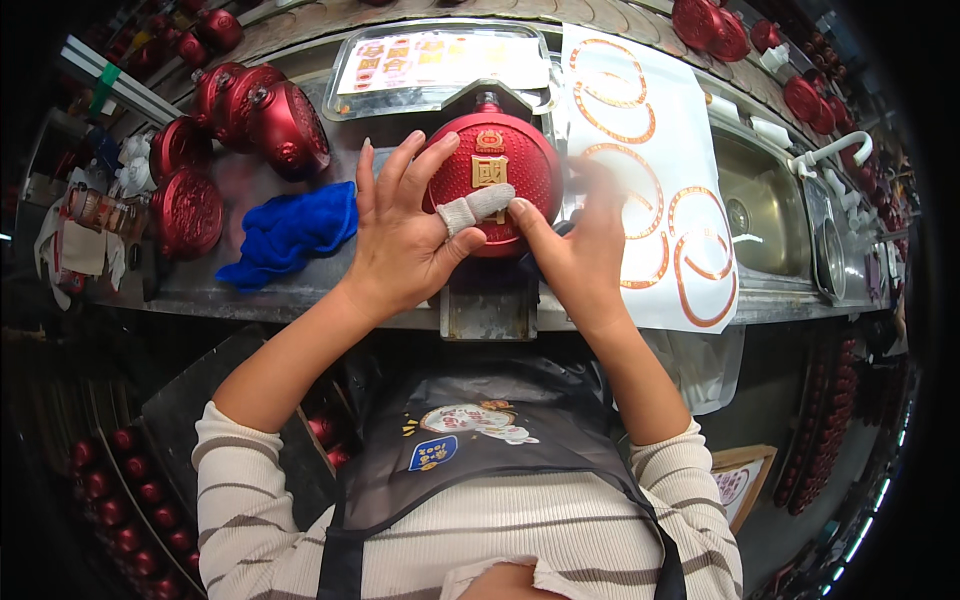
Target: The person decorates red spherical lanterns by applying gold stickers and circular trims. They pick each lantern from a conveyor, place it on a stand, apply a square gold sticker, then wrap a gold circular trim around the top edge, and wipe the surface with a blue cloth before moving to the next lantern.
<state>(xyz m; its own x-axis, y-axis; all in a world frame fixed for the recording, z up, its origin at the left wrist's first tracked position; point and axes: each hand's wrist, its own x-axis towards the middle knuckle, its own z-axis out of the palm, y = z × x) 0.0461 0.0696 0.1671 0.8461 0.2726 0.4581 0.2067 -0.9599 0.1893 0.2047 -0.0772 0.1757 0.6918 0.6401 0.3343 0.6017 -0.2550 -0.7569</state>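
A round red metallic bottle (529, 157) with a dotted face lies in a metal stand (487, 319) in front of me, its neck pointing away. Raised gold characters (489, 172) run down its middle, the lower ones partly covered by my fingers. Over its left side spreads my left hand (397, 240); the index finger, wrapped in a white knit finger cover (476, 208), presses on the face. My right hand (589, 259) is at the bottle's right side, thumb tip by the covered fingertip. Its other fingers are blurred, and I see nothing held.
A blue cloth (292, 236) and several red bottles (289, 131) are at left. Behind the stand, a clear tray (337, 105) holds a sheet of gold decals (442, 60). A white sheet with ring-shaped decals (694, 150) lies at right, beside a steel sink (757, 210) with a white faucet (832, 150).
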